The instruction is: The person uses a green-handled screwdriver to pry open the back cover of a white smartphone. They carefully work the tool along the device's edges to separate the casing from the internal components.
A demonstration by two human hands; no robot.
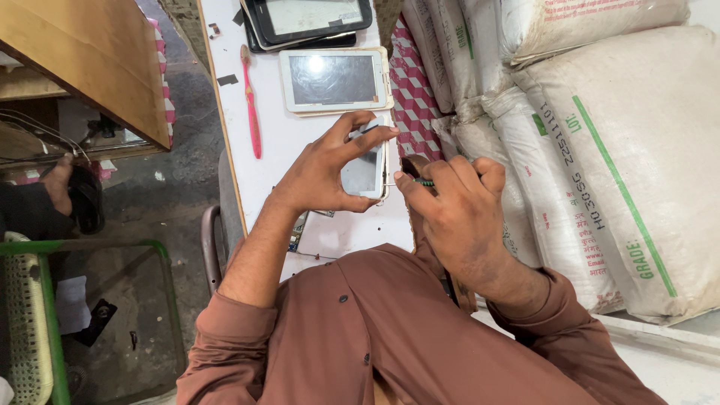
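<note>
Sacks [600,150], big and off-white, stacked along the person's right side, one with a green stripe. White table [277,142] runs away from the person, narrow, with a red-and-white checked cloth [409,90] between it and the sacks. Wooden board [82,52] off to the left, green-framed chair [45,300] below it.

On the table: dark tablet [311,19] at the far end, white-framed tablet [334,79] just nearer, both flat, screens up. Pink toothbrush [251,101] lies lengthwise beside them, near the table's left edge.

Person in a brown shirt, both hands up over the near end of the table. Left hand [322,172] grips a small device [364,171] with a white rim and a glassy face, thumb under, fingers curled over the top edge. Device is held on edge, above the table, not resting on it. Right hand [457,210] pinches a thin tool [409,182] with a green handle, fingers closed tight round it. Metal tip sits at the device's right edge, touching or very nearly; can't tell which.
</note>
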